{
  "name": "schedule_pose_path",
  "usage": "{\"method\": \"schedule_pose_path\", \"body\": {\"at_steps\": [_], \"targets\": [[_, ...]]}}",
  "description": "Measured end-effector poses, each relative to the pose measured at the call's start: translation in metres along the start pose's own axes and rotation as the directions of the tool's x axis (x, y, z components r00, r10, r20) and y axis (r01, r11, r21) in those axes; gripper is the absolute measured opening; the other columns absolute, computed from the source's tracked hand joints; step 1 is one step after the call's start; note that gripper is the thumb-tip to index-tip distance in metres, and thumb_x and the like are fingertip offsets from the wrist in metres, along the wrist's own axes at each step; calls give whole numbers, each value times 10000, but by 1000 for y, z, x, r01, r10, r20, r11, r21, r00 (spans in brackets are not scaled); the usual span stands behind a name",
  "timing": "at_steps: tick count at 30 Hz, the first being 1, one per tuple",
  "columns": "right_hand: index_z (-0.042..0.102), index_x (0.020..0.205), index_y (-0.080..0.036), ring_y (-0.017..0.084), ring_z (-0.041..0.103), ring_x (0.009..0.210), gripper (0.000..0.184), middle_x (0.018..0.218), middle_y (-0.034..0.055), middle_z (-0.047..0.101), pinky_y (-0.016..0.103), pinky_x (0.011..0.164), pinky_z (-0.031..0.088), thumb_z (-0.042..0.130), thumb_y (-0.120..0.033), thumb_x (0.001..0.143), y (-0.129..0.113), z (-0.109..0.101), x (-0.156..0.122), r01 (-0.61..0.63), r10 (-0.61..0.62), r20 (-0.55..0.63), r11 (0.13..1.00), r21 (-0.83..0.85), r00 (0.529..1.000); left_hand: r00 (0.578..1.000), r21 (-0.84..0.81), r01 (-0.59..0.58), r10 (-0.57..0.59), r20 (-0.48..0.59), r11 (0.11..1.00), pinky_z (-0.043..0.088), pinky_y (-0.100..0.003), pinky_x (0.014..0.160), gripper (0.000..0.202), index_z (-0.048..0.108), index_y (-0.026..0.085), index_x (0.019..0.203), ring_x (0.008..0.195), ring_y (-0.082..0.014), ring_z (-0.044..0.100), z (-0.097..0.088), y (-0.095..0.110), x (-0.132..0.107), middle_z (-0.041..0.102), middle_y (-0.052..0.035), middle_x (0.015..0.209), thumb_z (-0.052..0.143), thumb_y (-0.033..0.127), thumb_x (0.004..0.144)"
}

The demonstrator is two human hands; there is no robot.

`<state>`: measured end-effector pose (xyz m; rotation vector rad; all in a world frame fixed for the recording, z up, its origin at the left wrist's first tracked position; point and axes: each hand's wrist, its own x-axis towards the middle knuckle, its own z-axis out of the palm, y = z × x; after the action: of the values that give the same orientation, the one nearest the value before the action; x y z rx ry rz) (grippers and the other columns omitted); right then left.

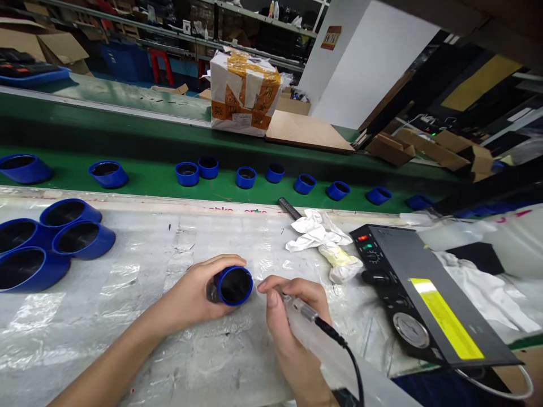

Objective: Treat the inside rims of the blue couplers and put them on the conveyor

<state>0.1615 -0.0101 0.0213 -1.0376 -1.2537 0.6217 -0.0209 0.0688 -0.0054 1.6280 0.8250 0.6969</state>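
My left hand [197, 291] is wrapped round a short blue cylinder [236, 287] with a dark hollow inside, its opening tilted toward me. In my right hand [288, 322] is a translucent dispensing syringe [303, 333], with a black cable along it. The thumb and fingers close around the front of this tool, just right of the cylinder's rim. Its tip is hard to make out, so I cannot tell whether it touches the rim. Several more blue cylinders [82, 240] stand grouped on the plastic-covered bench [139, 333] at the left.
A black control box [424, 294] with a gauge and knobs stands right, beside crumpled white cloths [318, 232] and a dark ribbed stick [289, 208]. Behind the bench, a green conveyor belt [153, 186] carries a row of blue cylinders. A taped carton [244, 93] stands beyond.
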Motion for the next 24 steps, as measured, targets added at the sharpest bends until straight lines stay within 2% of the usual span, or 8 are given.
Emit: {"method": "schedule_pose_path", "body": {"at_steps": [4,8,16,20,24], "targets": [[546,1091,-280,151,727,915,129,999,-4,744,242,805,572,640,-191,1097,-1,0,0,7,-7,-6,1000,-16,1000,1000,17,-13,13,0,1000,565,-295,1029,537,671,279,1299,1236,-247,686,0,-1,0,650,-41,1405,828,159,800],[550,1080,-276,161,724,898,138,981,2,739,226,715,544,649,-179,1078,-3,0,-3,-19,18,-24,999,-40,1000,1000,17,-23,23,0,1000,567,-292,1017,527,673,273,1290,1215,-241,690,0,-1,0,655,-38,1389,827,151,801],[552,1038,-266,138,699,843,195,938,-18,719,226,732,525,621,-85,1011,-11,9,-10,-48,46,-104,999,-20,994,1000,21,-24,24,-7,999,547,-259,1020,526,671,282,1281,1228,-218,680,0,0,1,656,-16,1381,843,158,800],[552,1038,-266,147,700,816,193,935,-8,719,226,682,518,634,-94,1012,-10,8,-14,-64,64,-96,998,-6,993,1000,-1,-15,15,-6,1000,551,-255,1009,513,673,276,1273,1221,-218,686,1,1,1,658,-17,1383,838,153,804],[557,1036,-263,150,698,775,187,929,-5,723,245,708,546,634,-94,1010,-9,7,-17,-50,48,-77,998,-26,996,1000,-16,-10,10,0,1000,556,-251,988,509,677,268,1263,1192,-216,695,1,2,2,662,-18,1375,840,147,796]]}}
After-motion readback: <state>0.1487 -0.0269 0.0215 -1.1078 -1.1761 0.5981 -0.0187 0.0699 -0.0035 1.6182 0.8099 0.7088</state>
